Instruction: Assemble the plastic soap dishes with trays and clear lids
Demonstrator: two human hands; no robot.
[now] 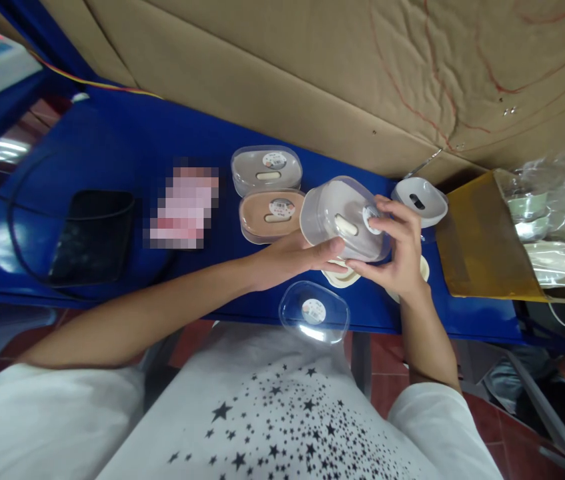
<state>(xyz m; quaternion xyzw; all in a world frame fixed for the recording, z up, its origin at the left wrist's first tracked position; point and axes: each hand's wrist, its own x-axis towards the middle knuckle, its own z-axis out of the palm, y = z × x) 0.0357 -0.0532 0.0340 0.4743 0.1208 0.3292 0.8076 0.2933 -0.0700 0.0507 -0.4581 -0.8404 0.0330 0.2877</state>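
Observation:
Both my hands hold a white oval soap box (335,207) with a clear lid, tilted above the table. My left hand (295,257) supports its near left side, with the thumb along the edge. My right hand (397,247) grips the right end, its fingers over a round label sticker (373,219). Left of it stand a grey lidded soap box (257,167) and a peach one (257,213), both with labels. Beneath my hands, a cream piece (342,275) is partly hidden. A loose clear lid (295,320) with a label lies at the table's front edge.
A white dish (429,203) with a dark slot sits behind my right hand. Farther right, a cardboard box (482,253) holds bagged plastic pieces (555,263). To the left on the blue table (202,140) lie a black tray-like object (93,233), a cable and a blurred-out pink item (185,210).

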